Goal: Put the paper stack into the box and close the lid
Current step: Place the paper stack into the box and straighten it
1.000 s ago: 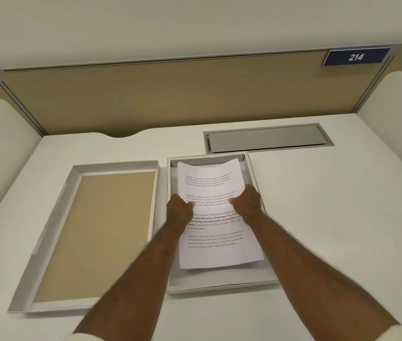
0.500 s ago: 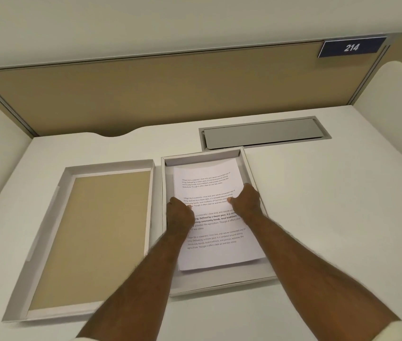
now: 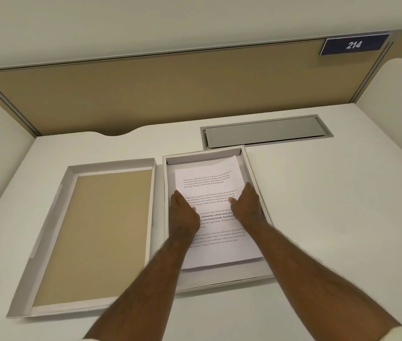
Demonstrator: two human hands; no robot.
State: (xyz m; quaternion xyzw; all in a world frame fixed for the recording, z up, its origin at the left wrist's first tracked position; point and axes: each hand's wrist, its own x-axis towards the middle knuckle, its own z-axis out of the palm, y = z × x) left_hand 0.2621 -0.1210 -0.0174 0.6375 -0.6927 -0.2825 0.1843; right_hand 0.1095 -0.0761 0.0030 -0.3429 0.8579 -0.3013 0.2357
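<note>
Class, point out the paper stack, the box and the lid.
paper stack (image 3: 209, 173), head view, upper part of the top sheet.
box (image 3: 224, 278), head view, near wall.
lid (image 3: 96, 232), head view, brown inner face.

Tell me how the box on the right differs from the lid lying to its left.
The box holds the paper stack, with the left hand and right hand on the sheets; the lid holds nothing. The box's inside is white, while the lid's inner panel is tan. The box sits further back on the desk; the lid reaches nearer the front edge. Both are shallow, white-walled rectangles lying open side up.
</note>
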